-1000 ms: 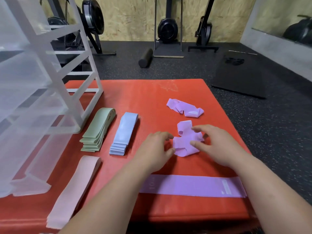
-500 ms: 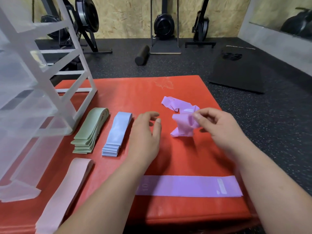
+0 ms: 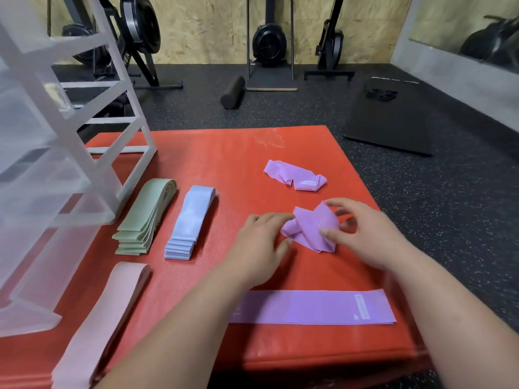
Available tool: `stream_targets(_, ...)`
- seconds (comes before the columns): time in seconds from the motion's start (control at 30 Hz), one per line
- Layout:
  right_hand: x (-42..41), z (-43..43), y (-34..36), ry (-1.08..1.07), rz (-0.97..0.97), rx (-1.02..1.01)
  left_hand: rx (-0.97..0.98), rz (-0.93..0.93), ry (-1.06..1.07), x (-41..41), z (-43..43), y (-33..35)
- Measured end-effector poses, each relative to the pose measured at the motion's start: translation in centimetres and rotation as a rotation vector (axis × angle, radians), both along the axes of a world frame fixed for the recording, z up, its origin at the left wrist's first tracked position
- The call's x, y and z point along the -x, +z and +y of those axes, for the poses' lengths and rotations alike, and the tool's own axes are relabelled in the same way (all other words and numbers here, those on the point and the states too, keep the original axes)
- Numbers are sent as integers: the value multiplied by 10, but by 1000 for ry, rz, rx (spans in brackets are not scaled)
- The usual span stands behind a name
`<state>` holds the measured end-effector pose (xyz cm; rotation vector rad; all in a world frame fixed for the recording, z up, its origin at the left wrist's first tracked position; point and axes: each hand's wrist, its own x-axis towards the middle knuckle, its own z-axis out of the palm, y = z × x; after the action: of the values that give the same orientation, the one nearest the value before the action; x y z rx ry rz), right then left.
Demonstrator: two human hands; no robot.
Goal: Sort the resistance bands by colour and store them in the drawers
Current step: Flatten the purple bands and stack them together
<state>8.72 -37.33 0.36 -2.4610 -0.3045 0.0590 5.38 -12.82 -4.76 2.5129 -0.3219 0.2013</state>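
A crumpled purple band [image 3: 309, 228] lies on the red mat [image 3: 224, 169] between my hands. My right hand [image 3: 362, 237] pinches its right side with thumb and fingers. My left hand [image 3: 261, 245] grips its left end with curled fingertips. A second crumpled purple band [image 3: 295, 179] lies farther back. A flat purple band [image 3: 311, 307] stretches across the mat's near edge, partly under my left forearm. Stacks of green bands [image 3: 146, 217] and blue bands [image 3: 189, 223] lie side by side at the left, with a pink band [image 3: 106, 318] nearer.
A translucent plastic drawer unit [image 3: 50, 169] stands on the mat's left side, its lower drawers pulled out over the mat. Beyond the mat are a dark rubber floor, a black foam roller [image 3: 233, 92], a black floor mat [image 3: 393, 122] and exercise machines along the wall.
My right hand brought the crumpled purple band back down toward the mat. My left hand moved in from the left and took its left end.
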Motion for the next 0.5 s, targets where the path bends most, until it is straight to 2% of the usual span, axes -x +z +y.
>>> stream_targets(0.1,1,8,-13,8,-57,182,-110,32,-36,1,-7,-6)
stream_targets(0.17,-2,7,-15,-46,-118,227,-153,25,-40,0,-10,-8)
stream_targets(0.37,-9,-13,-2,-174,-138,-3,-157,-80,34,-6,-10,-10)
stream_targets(0.43,-9,-17,1,-145,-120,-102,-118,-103,90,-8,-10,-8)
stream_targets(0.5,-7,-15,6,-55,-68,-267,2,-118,117,-8,-10,-1)
